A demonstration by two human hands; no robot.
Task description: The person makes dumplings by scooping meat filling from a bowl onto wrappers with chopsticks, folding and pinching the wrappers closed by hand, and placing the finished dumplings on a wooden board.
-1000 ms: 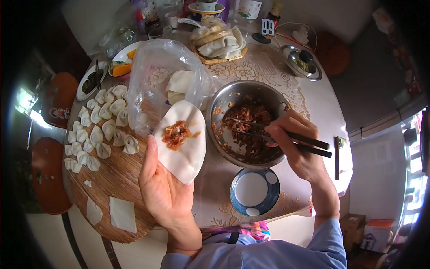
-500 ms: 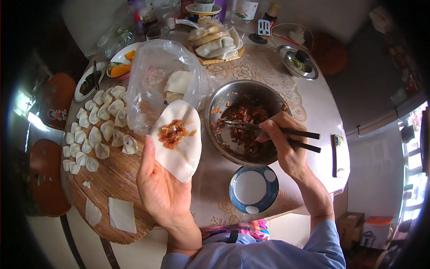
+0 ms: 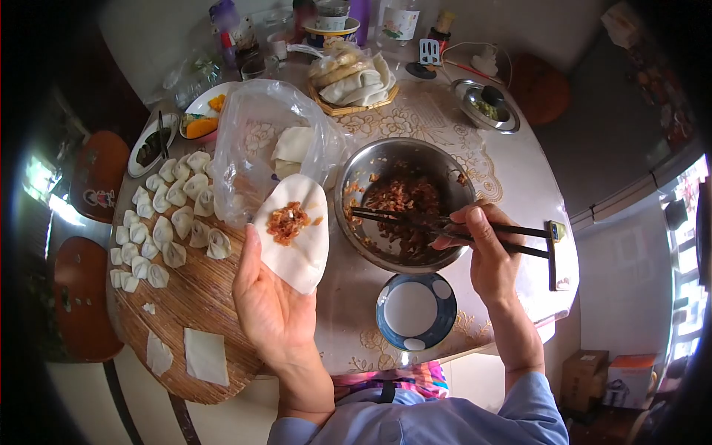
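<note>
On the palm and fingers of my left hand (image 3: 274, 311) rests an oval white dough wrapper (image 3: 304, 256), the thumb along its left edge. A small mound of reddish minced filling (image 3: 288, 222) sits on the wrapper's upper middle. My right hand (image 3: 489, 252) is closed around a pair of dark chopsticks (image 3: 415, 218), whose tips reach over the left part of a steel bowl (image 3: 348, 241). Inside this bowl lies more minced filling (image 3: 404, 196). Just below the bowl stands a small blue-rimmed plate (image 3: 382, 315).
Several folded dumplings (image 3: 174, 254) stand in rows on a round wooden board (image 3: 163, 311) at left, with two loose dough pieces (image 3: 206, 356) near its front. A clear plastic bag (image 3: 252, 111) holds more wrappers. A bread basket (image 3: 356, 109) and a lidded steel bowl (image 3: 504, 126) are farther back.
My right hand has shifted a little right and toward me, and the chopsticks lie at a slightly different angle over the bowl. The left hand holds the wrapper much as before.
</note>
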